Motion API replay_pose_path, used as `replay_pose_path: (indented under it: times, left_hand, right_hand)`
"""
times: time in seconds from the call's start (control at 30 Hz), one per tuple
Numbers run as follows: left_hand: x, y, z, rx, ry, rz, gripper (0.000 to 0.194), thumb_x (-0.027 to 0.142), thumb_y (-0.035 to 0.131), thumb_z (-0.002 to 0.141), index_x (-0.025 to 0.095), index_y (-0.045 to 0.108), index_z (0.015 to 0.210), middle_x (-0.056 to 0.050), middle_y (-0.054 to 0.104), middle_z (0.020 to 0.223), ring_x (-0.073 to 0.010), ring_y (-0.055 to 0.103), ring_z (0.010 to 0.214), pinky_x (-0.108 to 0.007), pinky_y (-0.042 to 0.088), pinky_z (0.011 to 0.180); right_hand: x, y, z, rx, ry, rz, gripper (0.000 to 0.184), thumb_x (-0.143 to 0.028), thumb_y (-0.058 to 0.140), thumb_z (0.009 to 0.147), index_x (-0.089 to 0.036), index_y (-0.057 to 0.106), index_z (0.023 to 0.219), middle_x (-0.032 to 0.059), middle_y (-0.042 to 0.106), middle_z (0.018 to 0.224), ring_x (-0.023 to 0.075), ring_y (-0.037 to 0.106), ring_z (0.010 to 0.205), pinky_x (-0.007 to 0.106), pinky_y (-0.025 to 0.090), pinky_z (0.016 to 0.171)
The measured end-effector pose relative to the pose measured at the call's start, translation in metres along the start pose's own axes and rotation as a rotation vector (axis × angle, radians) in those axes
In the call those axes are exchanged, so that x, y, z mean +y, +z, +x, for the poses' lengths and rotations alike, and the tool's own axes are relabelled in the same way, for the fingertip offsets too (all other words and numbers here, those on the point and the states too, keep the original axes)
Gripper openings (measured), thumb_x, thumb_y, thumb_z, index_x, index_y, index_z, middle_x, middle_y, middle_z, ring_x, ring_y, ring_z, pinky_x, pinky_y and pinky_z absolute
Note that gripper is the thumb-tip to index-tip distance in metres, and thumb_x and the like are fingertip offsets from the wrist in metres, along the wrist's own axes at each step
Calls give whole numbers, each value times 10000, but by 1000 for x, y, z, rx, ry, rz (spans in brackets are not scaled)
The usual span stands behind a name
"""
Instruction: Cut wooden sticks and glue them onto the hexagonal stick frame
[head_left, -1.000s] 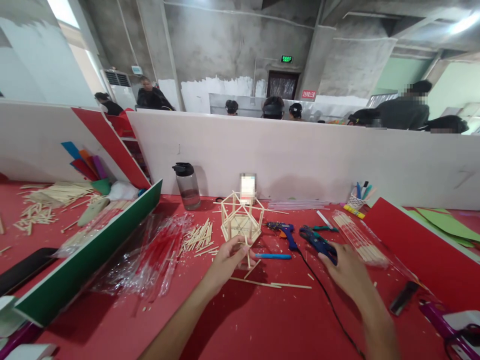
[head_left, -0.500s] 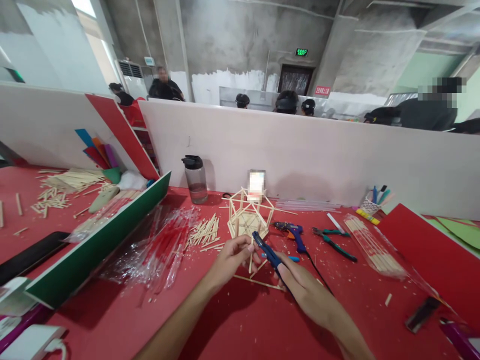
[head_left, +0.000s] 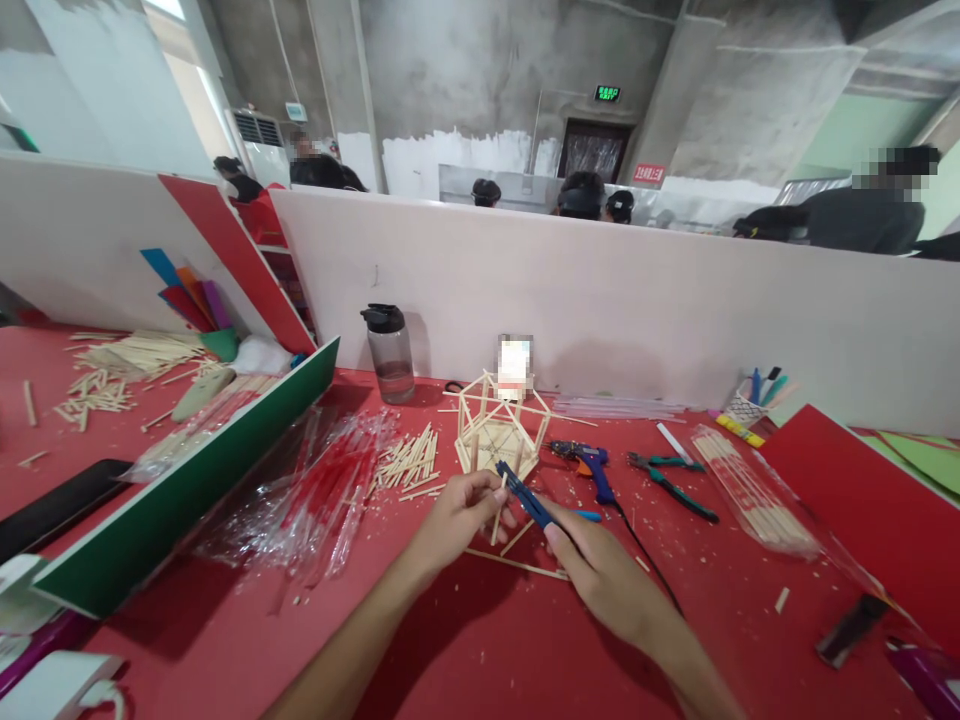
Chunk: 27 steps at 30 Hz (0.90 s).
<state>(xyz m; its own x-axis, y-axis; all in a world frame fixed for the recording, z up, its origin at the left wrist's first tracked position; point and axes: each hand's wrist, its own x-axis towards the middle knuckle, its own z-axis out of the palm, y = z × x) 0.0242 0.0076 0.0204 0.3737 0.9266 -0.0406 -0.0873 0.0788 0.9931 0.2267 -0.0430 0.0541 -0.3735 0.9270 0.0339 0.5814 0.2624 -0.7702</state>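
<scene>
Pinched in the fingers of my left hand is a short wooden stick. My right hand is closed round a pair of dark blue pliers, whose jaws are at the stick's upper end, close to my left fingertips. Whether the jaws are closed on the wood is too small to tell. Just beyond both hands stands a many-sided stick frame with a flat wooden base. Loose sticks lie below my left hand, and a blue pen is partly hidden behind my right hand.
A glue gun with a trailing cord and green-handled pliers lie to the right. Left are cut sticks, plastic wrappers and a green board. Behind stand a water bottle and a lit phone.
My right hand took the blue pliers from beside the green-handled pair and brought them left to the stick in my left hand. The view shifted slightly.
</scene>
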Motion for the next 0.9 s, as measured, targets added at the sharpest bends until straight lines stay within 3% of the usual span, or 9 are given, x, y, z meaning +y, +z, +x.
replay_pose_path:
  times: [0.2, 0.4, 0.9]
  left_hand:
    - [-2, 2, 0, -2, 7, 11, 421, 588, 672, 788, 173, 603, 774, -32, 693, 670, -154, 624, 538, -259, 470, 551]
    - [-1, 3, 0, 8, 19, 23, 402, 571, 662, 792, 177, 590, 749, -30, 686, 650, -153, 617, 522, -260, 459, 539]
    - [-4, 3, 1, 13, 47, 45, 394, 563, 659, 795, 189, 569, 708, -28, 672, 630, -154, 592, 507, -265, 442, 525]
  right_hand:
    - [-4, -2, -1, 4, 6, -1, 442, -392, 347, 1050, -236, 580, 1391, 83, 725, 1192, 242, 660, 1104, 368, 484, 969]
    - [-1, -3, -1, 23, -55, -11, 429, -358, 378, 1046, -249, 554, 1422, 83, 654, 1347, 237, 610, 1215, 370, 439, 1044]
    - [-3, -8, 1, 8, -64, -15, 443, -362, 377, 1042, -257, 534, 1443, 89, 634, 1379, 256, 607, 1238, 418, 440, 1066]
